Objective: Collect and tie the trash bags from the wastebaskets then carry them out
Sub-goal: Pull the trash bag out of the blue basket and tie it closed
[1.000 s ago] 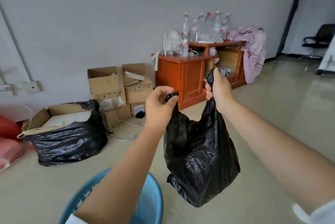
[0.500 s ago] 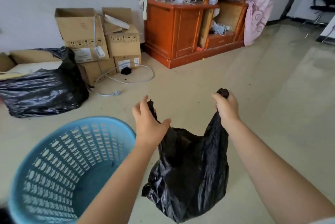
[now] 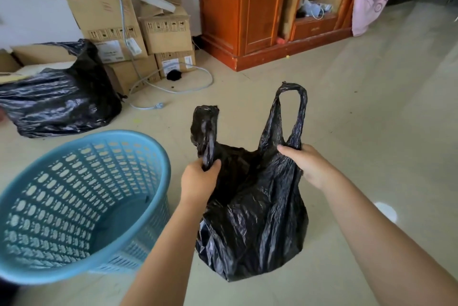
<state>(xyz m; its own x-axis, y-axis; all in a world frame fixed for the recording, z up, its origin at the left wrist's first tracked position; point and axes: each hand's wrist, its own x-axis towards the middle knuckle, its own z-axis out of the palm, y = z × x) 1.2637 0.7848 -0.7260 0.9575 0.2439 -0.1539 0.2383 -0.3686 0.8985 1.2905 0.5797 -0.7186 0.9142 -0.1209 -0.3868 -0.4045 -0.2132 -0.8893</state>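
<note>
We have lowered the black trash bag (image 3: 250,211) to the floor right of the blue wastebasket (image 3: 81,204) and slid our left hand (image 3: 198,181) and right hand (image 3: 307,164) down, each grip now closed around a handle base, ready for tying.

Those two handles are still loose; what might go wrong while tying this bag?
Both hands, left and right, grip the black bag low, below its untied handles, so the mouth gapes and rubbish might spill. The blue wastebasket stands close and could get knocked over.
</note>
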